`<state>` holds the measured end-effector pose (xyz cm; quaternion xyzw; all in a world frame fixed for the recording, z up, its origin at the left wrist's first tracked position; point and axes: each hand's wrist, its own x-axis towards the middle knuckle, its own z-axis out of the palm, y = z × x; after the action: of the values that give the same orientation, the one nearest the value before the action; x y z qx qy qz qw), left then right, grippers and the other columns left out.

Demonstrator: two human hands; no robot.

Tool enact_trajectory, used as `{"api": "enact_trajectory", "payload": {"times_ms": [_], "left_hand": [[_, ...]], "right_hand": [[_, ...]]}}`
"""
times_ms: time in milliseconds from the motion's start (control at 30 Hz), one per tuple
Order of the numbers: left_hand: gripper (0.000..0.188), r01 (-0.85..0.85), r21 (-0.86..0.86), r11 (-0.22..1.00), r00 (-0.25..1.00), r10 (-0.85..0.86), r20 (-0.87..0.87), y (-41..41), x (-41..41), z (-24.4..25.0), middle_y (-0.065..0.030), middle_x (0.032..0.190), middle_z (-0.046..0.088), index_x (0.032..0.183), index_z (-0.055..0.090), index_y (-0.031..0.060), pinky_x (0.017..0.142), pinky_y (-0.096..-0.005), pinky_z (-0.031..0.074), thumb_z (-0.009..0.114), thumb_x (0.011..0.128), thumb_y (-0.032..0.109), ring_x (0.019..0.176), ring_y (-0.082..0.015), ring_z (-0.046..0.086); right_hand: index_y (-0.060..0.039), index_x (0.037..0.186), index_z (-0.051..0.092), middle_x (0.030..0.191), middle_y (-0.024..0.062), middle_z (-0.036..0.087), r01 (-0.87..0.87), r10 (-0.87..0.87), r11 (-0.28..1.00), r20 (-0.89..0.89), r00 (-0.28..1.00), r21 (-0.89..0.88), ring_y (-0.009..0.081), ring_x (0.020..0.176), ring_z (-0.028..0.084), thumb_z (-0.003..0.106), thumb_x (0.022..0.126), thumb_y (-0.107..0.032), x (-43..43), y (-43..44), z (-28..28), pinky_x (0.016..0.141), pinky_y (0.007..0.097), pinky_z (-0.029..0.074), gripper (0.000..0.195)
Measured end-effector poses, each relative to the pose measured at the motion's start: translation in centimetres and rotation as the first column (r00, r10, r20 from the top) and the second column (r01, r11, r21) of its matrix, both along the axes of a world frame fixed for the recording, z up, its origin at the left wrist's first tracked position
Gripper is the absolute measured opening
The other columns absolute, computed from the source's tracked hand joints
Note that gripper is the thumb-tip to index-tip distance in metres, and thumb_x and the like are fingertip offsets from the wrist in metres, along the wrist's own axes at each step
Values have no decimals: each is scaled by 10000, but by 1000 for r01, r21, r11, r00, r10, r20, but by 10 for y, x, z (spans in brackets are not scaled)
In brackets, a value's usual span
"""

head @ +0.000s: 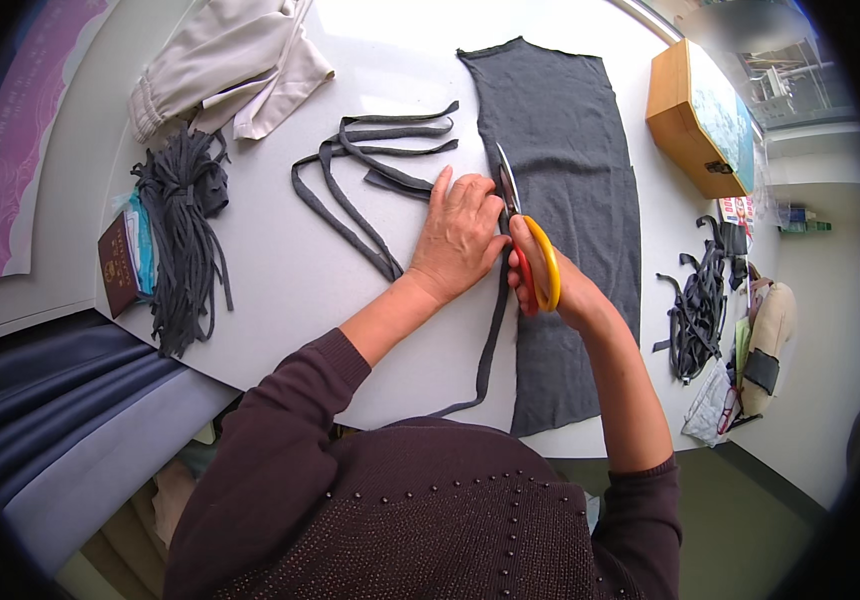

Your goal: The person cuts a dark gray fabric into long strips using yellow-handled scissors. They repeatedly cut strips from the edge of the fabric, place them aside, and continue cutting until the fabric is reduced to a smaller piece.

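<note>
A long piece of dark grey knit fabric [561, 180] lies lengthwise on the white table. My right hand [542, 277] grips scissors [550, 259] with one yellow and one red handle. Their blades point away from me along the fabric's left edge and look slightly apart. A narrow strip [496, 330] of the same cloth runs from the blades toward my body. My left hand [460, 225] pinches this strip at the edge, right beside the blades; its fingertips partly hide the cloth. Left of that hand, cut strips [347, 202] lie in loose bends.
A tied bundle of grey strips [182, 232] lies at left, by a maroon booklet [119, 266] and below beige garments [227, 67]. At right stand a wooden box [689, 120], a heap of dark scraps [700, 307] and a beige cushion-like object [767, 337]. A dark blue drape [47, 382] hangs at lower left.
</note>
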<state>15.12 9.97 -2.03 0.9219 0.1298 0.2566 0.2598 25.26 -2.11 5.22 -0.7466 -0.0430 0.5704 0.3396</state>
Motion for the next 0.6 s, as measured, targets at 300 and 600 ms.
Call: {"api": "enact_trajectory", "payload": {"times_ms": [300, 600], "left_hand": [[301, 2, 11, 1000, 1000, -2, -2, 1, 0, -1, -122, 1161, 531, 1020, 585, 49, 1170, -531, 271, 741, 787, 159, 1216, -282, 509], [303, 8, 6, 1000, 1000, -7, -15, 1, -1, 0, -128, 1175, 532, 1009, 587, 42, 1171, -534, 263, 739, 782, 173, 1218, -288, 506]], "right_hand": [[-142, 791, 456, 640, -26, 458, 31, -31, 999, 14, 999, 29, 91, 463, 439, 484, 924, -725, -3, -2, -9, 442, 249, 410, 599], [-120, 825, 487, 660, -5, 497, 39, -37, 998, -27, 999, 56, 106, 499, 487, 490, 906, -745, -2, -3, -6, 470, 262, 436, 631]]}}
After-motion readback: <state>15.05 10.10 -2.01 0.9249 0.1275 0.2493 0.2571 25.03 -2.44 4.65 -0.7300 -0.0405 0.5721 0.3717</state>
